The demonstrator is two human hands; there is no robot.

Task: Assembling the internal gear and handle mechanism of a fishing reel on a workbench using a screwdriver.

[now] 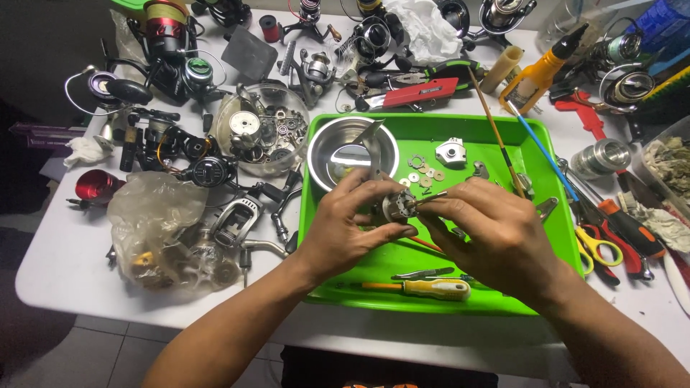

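A small grey metal reel part point(397, 206) sits at mid-frame above the green tray point(460, 129), pinched in the left hand point(345, 226), fingers pressed around it. The right hand point(496, 230) meets it from the right, its grip pinching a thin metal tool point(431, 197) against the part. Behind them stands a steel bowl point(320, 151); a yellow-handled screwdriver point(431, 289) lies at the tray's lower edge on the white desk point(65, 266).

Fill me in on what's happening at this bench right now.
A person holds a small metal reel part over a green tray. The left hand grips it while the right hand works at it with a thin tool. In the tray lie a steel bowl, loose washers and a yellow-handled screwdriver. Fishing reels and scissors crowd the white table around it.
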